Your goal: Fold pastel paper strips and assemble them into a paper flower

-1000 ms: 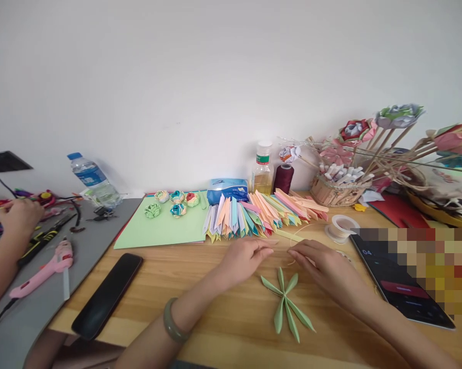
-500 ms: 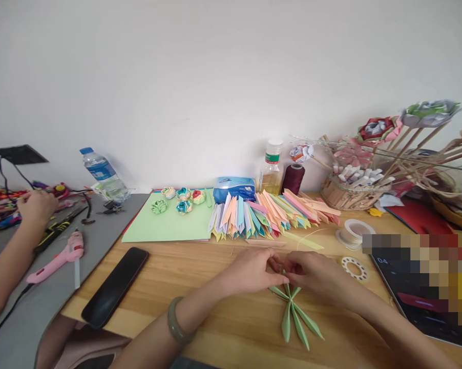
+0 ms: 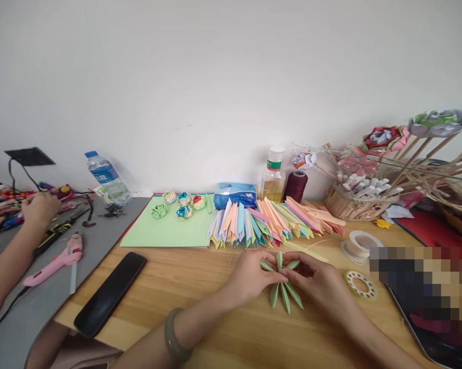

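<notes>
A green folded-paper flower (image 3: 286, 296) with several narrow petals spreads out between my hands, above the wooden table (image 3: 200, 328). My left hand (image 3: 252, 277), below a green bangle (image 3: 173, 335) on the wrist, pinches its left side near the centre. Thumb and fingers of my right hand (image 3: 311, 279) close on the right side of the same flower. Just beyond my hands lies a long row of folded paper strips (image 3: 238, 225) in many colours. The flower's centre is partly covered by my fingertips.
Small paper rosettes (image 3: 184, 212) sit on green paper (image 3: 139, 233). A black phone (image 3: 110, 294) and pink glue gun (image 3: 56, 264) lie left, near another person's hand (image 3: 41, 210). Right are a thread spool (image 3: 360, 246), a tape ring (image 3: 359, 285), a basket (image 3: 357, 205) and a tablet (image 3: 426, 323).
The green flower has been raised and turned, so its petals now fan out all round between my fingers. My hands have shifted slightly, and the view has tilted a little.
</notes>
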A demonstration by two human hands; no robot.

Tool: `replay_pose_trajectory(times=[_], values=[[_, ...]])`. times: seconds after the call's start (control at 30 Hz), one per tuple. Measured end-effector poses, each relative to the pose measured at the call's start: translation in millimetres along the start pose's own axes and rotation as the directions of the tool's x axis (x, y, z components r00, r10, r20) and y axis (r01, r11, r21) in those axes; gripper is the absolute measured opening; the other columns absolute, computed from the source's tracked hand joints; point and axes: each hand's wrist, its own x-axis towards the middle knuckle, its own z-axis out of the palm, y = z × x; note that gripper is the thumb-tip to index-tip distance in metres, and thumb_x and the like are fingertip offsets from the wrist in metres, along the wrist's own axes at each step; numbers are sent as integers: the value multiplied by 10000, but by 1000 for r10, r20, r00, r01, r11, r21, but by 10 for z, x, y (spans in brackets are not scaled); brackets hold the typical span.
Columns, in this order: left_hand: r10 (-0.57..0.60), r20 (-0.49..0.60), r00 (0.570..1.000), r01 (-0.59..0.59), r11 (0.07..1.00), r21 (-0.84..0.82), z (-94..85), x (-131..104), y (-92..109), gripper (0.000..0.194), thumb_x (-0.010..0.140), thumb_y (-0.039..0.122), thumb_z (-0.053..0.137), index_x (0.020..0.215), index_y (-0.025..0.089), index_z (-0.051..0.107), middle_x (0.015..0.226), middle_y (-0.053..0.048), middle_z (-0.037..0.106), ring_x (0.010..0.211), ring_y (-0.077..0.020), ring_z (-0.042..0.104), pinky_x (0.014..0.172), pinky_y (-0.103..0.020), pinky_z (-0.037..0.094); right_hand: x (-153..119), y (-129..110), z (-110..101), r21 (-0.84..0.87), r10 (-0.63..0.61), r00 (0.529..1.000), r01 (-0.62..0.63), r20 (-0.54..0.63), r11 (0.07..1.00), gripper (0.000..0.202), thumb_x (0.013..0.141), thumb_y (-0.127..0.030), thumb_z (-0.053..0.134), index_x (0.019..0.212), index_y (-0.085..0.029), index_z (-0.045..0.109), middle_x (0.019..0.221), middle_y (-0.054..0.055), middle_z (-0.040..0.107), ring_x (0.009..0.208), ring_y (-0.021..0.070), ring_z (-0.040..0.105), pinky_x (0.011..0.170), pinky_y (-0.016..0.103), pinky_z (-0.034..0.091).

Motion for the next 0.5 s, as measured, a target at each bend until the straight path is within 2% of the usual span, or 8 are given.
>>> replay_pose_trajectory(times=[0.17, 0.27, 0.37, 0.5], values=[[-10, -35, 999, 5, 990, -144, 20, -20, 25, 214, 619, 201, 696, 812, 118, 659, 815, -55, 688, 752, -166, 625, 717, -271, 494, -25, -5, -2, 19, -65, 990, 68, -121, 997, 225, 784, -336, 545, 928, -186, 633, 873, 56, 689, 636, 168, 631, 574, 272, 515], [14, -96, 995, -28, 988, -154, 35, -39, 41, 213, 632, 234, 694, 811, 122, 664, 809, -54, 689, 721, -161, 623, 690, -265, 500, -29, -16, -7, 37, -124, 979, 131, -162, 991, 221, 781, -344, 555, 914, -188, 640, 943, 70, 673, 769, 192, 641, 659, 290, 530], [98, -142, 985, -118, 983, -140, 47, -67, 72, 185, 654, 244, 684, 808, 142, 673, 811, -51, 690, 731, -164, 622, 682, -263, 504, -40, -46, -7, 12, -183, 963, 190, -199, 982, 194, 779, -334, 568, 896, -196, 639, 910, 66, 671, 817, 197, 631, 687, 292, 526], [267, -198, 943, -278, 960, -32, 60, -104, 91, 164, 654, 180, 685, 818, 172, 672, 887, -54, 688, 853, -181, 614, 799, -305, 489, -72, -77, 2, -94, -327, 909, 313, -258, 945, 117, 790, -271, 564, 871, -216, 628, 821, 47, 666, 769, 187, 625, 665, 296, 519]])
